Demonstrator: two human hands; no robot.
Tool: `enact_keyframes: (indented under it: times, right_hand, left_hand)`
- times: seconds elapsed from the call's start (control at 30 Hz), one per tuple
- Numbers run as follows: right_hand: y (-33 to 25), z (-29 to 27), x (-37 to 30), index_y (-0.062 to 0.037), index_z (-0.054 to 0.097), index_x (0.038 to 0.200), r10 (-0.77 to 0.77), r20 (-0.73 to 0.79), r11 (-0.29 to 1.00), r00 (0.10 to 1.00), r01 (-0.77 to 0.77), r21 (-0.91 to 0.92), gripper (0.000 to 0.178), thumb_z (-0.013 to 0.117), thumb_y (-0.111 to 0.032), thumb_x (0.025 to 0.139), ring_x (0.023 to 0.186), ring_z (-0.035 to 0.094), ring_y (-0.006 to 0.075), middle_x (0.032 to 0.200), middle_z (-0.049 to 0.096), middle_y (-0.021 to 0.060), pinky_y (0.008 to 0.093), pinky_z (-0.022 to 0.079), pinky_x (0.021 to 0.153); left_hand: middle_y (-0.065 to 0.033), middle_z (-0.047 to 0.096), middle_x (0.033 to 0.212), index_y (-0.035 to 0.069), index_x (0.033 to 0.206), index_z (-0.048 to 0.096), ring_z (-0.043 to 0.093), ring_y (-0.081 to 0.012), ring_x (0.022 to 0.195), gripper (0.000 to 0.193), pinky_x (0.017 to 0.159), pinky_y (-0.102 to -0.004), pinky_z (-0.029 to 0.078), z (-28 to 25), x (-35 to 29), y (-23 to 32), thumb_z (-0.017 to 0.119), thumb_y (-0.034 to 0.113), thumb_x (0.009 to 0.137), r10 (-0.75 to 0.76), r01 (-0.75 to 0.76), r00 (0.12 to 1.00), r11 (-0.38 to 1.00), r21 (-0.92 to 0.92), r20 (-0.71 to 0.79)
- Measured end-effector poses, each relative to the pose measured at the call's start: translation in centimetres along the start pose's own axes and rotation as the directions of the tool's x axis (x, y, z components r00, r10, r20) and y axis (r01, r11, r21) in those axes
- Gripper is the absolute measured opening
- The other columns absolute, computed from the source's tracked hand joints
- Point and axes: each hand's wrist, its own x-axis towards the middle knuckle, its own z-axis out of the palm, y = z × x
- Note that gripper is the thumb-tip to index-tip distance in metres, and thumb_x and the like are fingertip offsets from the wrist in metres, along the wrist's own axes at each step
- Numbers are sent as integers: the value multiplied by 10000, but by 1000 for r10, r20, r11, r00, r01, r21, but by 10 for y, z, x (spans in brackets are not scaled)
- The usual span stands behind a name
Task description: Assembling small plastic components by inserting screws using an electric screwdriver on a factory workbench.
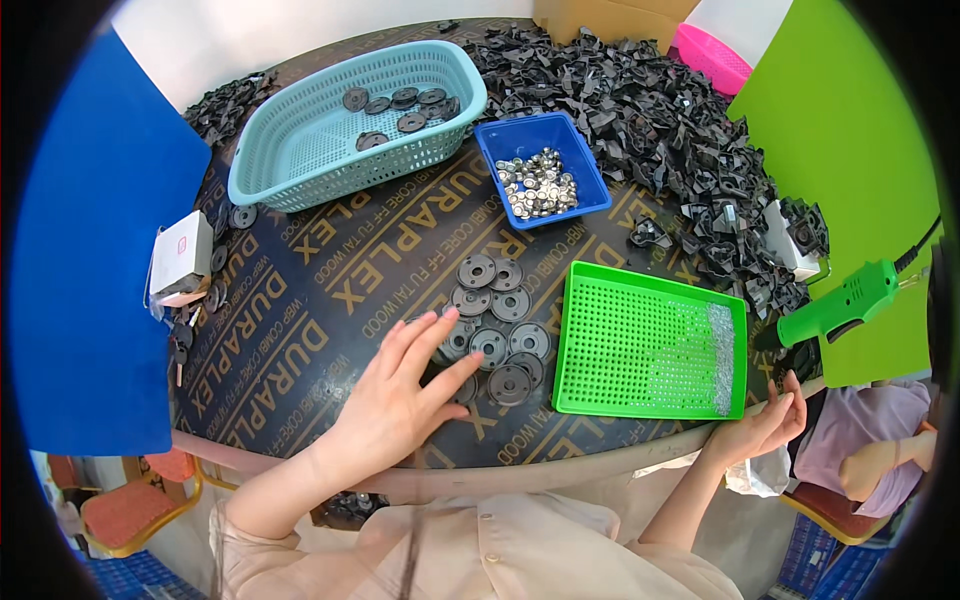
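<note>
The left hand point(400, 395) was spread wide and flat near the front edge of the table point(300, 330), holding nothing, its fingertips laid on the cluster of dark round discs point(495, 320). The discs lay just beyond and to the right of the palm, in rows running toward the far edge. The right hand point(765, 425), loosely open and empty, was rested at the front right edge, beside the green perforated tray point(640, 345), farther from the discs.

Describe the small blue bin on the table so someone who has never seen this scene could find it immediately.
Start at the large teal basket at the table's far left. Just right of it, before the heap of black scrap pieces, sits the small blue bin. It alone holds shiny silver metal pieces; the basket holds dark discs.
</note>
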Motion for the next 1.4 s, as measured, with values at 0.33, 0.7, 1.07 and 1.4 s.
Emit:
enact_keyframes:
  times: [0.33, 0.7, 1.07, 1.4]
  right_hand:
    - [-3, 3, 2, 13, 438, 1060, -2, 13, 1000, 1000, 3, -27, 204, 455, -175, 984, 1060, 560, 226, 1128, 578, 192, 334, 463, 875]
    - [-100, 85, 24, -25, 579, 1097, -295, 745, 923, 598, 381, 60, 275, 614, 4, 826, 1002, 568, 228, 1092, 616, 116, 325, 450, 855]
    - [-52, 306, -39, -71, 575, 1226, 33, 968, 763, -248, 632, 136, 480, 696, -196, 778, 1071, 567, 326, 1126, 595, 155, 386, 460, 940]
    - [-49, 302, -53, -53, 663, 839, 33, 977, 809, -209, 579, 97, 97, 647, -57, 743, 824, 665, 303, 830, 678, 121, 394, 530, 718]
  left_hand:
    - [-157, 487, 1302, 85, 1126, 607, 507, -311, 1136, 457, 887, -384, 485, 1, 19, 5, 749, 233, 718, -130, 153, 974, 982, 115, -187]
    - [-107, 589, 1173, 75, 1111, 631, 571, -287, 1043, 389, 854, -371, 486, 21, 10, -29, 737, 179, 751, -214, 188, 950, 974, -128, -226]
    - [-135, 588, 1196, 56, 1118, 635, 579, -306, 1105, 477, 906, -369, 480, 12, 15, -37, 800, 169, 685, -276, 98, 899, 884, -456, -341]
    - [-72, 572, 891, 78, 1186, 598, 533, -192, 721, 634, 703, -309, 483, 2, 2, -44, 835, 109, 599, -394, 322, 913, 851, -415, -100]
